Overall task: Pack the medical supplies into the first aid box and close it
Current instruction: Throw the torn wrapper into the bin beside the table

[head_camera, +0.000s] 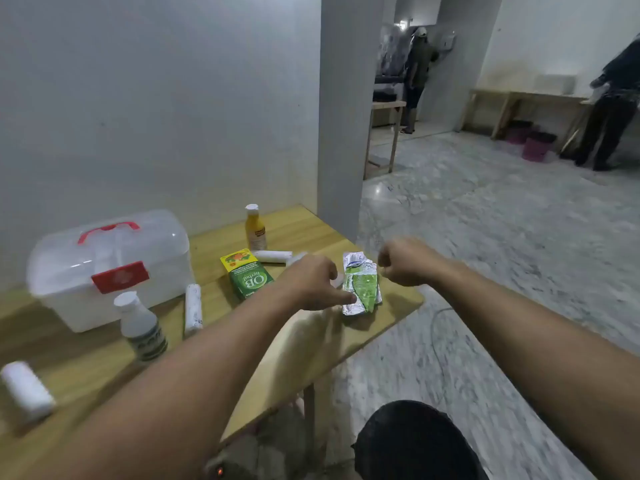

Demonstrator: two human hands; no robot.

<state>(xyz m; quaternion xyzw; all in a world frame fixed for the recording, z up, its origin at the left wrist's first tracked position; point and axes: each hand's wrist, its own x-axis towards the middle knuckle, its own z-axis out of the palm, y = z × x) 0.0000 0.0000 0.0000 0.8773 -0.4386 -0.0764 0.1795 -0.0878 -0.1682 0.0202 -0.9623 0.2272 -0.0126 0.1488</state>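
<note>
A: Why is the first aid box [107, 268] sitting at the left of the desk [311, 344] with its lid down?

B: Nothing is packed yet; the bottles, rolls and green carton [247, 275] lie loose beside it, within reach.

A: And the hands?

B: The left hand [313, 282] presses fingertips on the foil sachet [360, 284] near the desk's right edge, probably to pin it for lifting. The right hand [403, 263] hovers curled just beside; blur hides whether it pinches anything.
</note>
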